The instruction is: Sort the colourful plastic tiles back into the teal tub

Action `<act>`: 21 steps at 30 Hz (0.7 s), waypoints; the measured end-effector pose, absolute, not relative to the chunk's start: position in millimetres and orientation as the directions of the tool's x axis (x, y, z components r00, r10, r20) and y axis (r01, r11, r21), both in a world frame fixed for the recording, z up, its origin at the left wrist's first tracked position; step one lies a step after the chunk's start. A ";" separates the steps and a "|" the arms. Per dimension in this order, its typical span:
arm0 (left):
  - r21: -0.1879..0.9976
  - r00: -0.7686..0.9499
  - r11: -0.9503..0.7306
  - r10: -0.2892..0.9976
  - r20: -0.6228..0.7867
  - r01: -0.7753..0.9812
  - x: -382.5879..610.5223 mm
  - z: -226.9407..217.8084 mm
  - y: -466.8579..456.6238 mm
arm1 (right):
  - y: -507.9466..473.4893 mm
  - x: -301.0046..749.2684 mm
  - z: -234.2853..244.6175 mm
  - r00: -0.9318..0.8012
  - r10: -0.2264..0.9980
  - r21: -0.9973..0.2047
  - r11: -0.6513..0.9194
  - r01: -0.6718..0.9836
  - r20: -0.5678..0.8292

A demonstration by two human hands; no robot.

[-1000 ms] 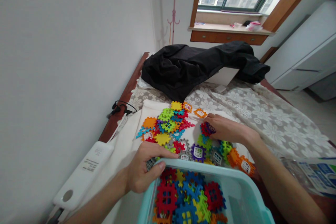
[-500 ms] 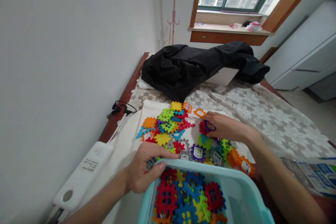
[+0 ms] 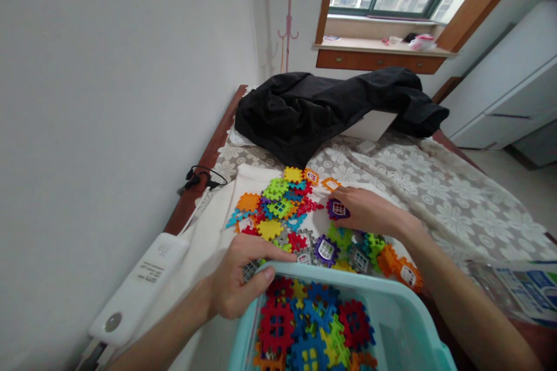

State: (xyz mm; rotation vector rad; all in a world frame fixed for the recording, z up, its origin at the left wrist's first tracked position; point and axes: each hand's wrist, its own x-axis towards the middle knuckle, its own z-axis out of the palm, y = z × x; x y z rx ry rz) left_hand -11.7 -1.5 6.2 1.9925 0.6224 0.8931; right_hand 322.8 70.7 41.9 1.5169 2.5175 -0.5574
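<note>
My left hand grips the far left corner of a light-blue plastic bin, thumb over the rim and index finger stretched along its outside. Inside the bin lies a pile of notched plastic building pieces, with a red window piece on top. My right hand is closed at the edge of a purple window piece, beyond the bin. Below that hand are a green piece and another purple window piece. An orange piece lies just past its fingers.
More loose pieces lie heaped on a white cloth to the left. A black garment covers the bed's far part. A white power strip is at the left, and a clear plastic package at the right.
My right hand has shifted slightly left with the purple window piece. The red piece beside it no longer shows. My left hand stays on the bin.
</note>
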 end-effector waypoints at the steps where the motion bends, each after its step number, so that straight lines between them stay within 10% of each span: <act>1: 0.847 0.621 -0.520 0.700 0.353 0.105 -11.9 6.4 -1.9 | 71.4 323.8 45.8 -0.488 0.825 -0.262 0.423 0.867 -0.285; 8: 0.850 0.623 -0.519 0.697 0.355 0.097 -11.8 7.6 -2.0 | 70.7 345.8 79.5 -0.469 0.883 -0.459 0.416 0.785 -0.002; 16: 0.848 0.621 -0.519 0.701 0.352 0.105 -9.8 9.3 -1.2 | 71.4 356.7 58.8 -0.277 0.900 -0.112 0.254 0.961 -0.337; 21: 0.838 0.616 -0.534 0.699 0.364 0.110 -9.4 9.7 -0.9 | 74.4 342.8 45.7 -0.253 0.873 -0.098 0.233 0.967 -0.418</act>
